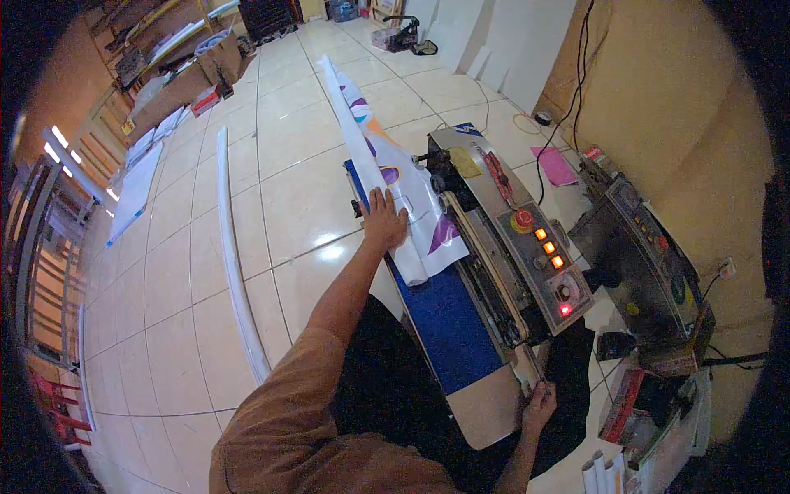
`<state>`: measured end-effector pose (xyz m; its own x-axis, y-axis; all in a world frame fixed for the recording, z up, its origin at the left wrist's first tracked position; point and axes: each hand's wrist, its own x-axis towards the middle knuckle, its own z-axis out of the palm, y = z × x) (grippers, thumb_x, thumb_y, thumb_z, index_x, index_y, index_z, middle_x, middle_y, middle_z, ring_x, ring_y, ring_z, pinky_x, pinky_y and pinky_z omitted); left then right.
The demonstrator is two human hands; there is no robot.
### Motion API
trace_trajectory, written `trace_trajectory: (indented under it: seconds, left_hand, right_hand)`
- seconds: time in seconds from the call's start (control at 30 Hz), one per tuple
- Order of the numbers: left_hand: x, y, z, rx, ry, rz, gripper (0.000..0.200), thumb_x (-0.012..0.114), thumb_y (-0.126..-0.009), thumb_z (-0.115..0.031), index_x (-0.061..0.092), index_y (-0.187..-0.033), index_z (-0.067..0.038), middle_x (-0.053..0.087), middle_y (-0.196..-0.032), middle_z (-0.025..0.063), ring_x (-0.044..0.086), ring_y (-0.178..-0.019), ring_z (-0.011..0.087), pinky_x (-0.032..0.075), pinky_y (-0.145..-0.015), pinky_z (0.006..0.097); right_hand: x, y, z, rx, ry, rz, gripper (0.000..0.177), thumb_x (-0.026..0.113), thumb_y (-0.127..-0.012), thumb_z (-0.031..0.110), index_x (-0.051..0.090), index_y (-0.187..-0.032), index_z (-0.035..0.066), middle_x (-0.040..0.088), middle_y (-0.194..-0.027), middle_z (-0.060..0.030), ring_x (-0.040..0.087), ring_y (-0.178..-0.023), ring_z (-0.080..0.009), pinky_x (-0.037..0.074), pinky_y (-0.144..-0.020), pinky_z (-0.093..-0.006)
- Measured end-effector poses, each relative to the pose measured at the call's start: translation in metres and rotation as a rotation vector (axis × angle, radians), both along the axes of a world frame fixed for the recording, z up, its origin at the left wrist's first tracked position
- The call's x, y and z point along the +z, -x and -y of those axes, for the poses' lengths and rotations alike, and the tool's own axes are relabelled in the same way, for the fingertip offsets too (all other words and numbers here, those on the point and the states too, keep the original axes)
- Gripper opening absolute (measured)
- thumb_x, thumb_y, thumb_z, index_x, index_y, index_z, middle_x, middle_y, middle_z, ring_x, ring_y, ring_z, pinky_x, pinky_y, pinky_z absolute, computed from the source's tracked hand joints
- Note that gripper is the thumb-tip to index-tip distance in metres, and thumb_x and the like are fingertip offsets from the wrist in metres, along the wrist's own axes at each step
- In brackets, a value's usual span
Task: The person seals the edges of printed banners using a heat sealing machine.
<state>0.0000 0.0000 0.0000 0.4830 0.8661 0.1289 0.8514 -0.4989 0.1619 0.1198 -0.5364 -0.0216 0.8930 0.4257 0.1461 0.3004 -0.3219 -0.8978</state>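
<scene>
My left hand (384,221) lies flat, fingers stretched out, on a partly rolled printed banner (401,198). The banner is white with purple, orange and teal shapes. It rests along the blue conveyor belt (453,329) of a band sealing machine (527,239), and its right edge reaches the sealing side. Its far end sticks out beyond the belt. At the near end of the machine, my right hand (539,406) has its fingers closed beside a pale strip or guide; what they grip is hard to see. Several orange buttons and a red light glow on the control panel (545,251).
A second dark machine (650,263) stands at the right by the wall. A long white tube (234,263) lies on the tiled floor at left. White sheets (140,185) lie farther left. Rolled white tubes (605,473) and boxes are at lower right. Black cables hang along the wall.
</scene>
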Motion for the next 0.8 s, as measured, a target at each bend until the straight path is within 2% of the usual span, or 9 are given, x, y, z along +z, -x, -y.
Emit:
trace_trajectory:
  seconds: [0.07,0.2,0.27,0.4,0.47,0.57,0.67,0.8]
  left_hand:
    - [-0.002,0.001,-0.003,0.016,-0.019,0.048,0.073,0.036,-0.094,-0.045,0.022,-0.147,0.004,0.018,-0.154,0.0255,0.012,-0.144,0.0383,0.005,-0.114,0.0589]
    - [0.001,-0.003,-0.008,0.018,-0.015,0.067,0.072,0.038,-0.094,-0.043,0.023,-0.146,0.005,0.020,-0.153,0.0260,0.013,-0.144,0.0391,0.006,-0.114,0.0596]
    - [0.000,-0.003,-0.015,0.009,-0.005,0.082,0.072,0.039,-0.094,-0.043,0.023,-0.146,0.004,0.020,-0.153,0.0259,0.014,-0.144,0.0386,0.006,-0.114,0.0599]
    - [0.000,-0.004,-0.021,0.009,0.008,0.087,0.072,0.040,-0.094,-0.042,0.023,-0.146,0.004,0.020,-0.153,0.0257,0.013,-0.144,0.0377,0.006,-0.114,0.0594]
    - [-0.004,-0.005,-0.030,0.033,-0.019,0.068,0.072,0.036,-0.094,-0.045,0.025,-0.146,0.003,0.021,-0.153,0.0258,0.016,-0.144,0.0376,0.010,-0.113,0.0589]
    - [-0.001,-0.003,-0.037,0.022,-0.043,0.062,0.071,0.038,-0.094,-0.044,0.025,-0.146,0.003,0.022,-0.152,0.0258,0.017,-0.144,0.0376,0.011,-0.113,0.0590]
    - [0.002,-0.002,-0.046,0.009,-0.036,0.082,0.072,0.038,-0.094,-0.044,0.026,-0.145,0.004,0.023,-0.152,0.0259,0.018,-0.143,0.0373,0.011,-0.113,0.0589]
    - [0.002,-0.003,-0.055,0.025,-0.041,0.105,0.072,0.040,-0.092,-0.043,0.028,-0.145,0.004,0.023,-0.152,0.0260,0.016,-0.144,0.0361,0.009,-0.115,0.0576]
  right_hand:
    - [0.006,0.004,0.000,-0.020,0.015,-0.094,0.034,0.049,-0.100,0.030,0.052,-0.084,0.000,0.051,-0.073,-0.0023,0.044,-0.066,-0.0123,0.038,-0.059,-0.0294]
    - [-0.003,-0.007,0.008,0.031,0.059,-0.017,0.031,0.049,-0.100,0.028,0.053,-0.085,0.000,0.051,-0.072,-0.0014,0.044,-0.067,-0.0108,0.038,-0.058,-0.0275]
    - [0.009,-0.004,0.004,0.033,0.025,-0.056,0.028,0.050,-0.097,0.021,0.053,-0.089,-0.006,0.056,-0.078,-0.0118,0.047,-0.070,-0.0195,0.042,-0.063,-0.0355]
    - [-0.014,-0.007,0.012,-0.014,-0.056,-0.127,0.027,0.049,-0.097,0.021,0.053,-0.090,-0.005,0.055,-0.078,-0.0106,0.047,-0.071,-0.0189,0.041,-0.062,-0.0352]
    - [-0.025,-0.011,0.017,0.004,-0.032,-0.162,0.027,0.049,-0.097,0.022,0.053,-0.090,-0.004,0.054,-0.077,-0.0095,0.048,-0.071,-0.0187,0.041,-0.062,-0.0361]
    - [0.004,-0.005,0.005,0.020,0.053,-0.067,0.028,0.049,-0.098,0.023,0.054,-0.091,-0.004,0.054,-0.078,-0.0087,0.049,-0.074,-0.0183,0.042,-0.065,-0.0349]
    - [0.023,-0.001,-0.003,0.023,0.124,-0.141,0.029,0.049,-0.098,0.024,0.054,-0.091,-0.004,0.056,-0.081,-0.0093,0.050,-0.077,-0.0185,0.044,-0.070,-0.0340]
    - [-0.001,-0.008,0.002,0.068,0.029,-0.098,0.031,0.047,-0.100,0.028,0.050,-0.092,-0.002,0.049,-0.084,-0.0046,0.045,-0.077,-0.0161,0.039,-0.068,-0.0300]
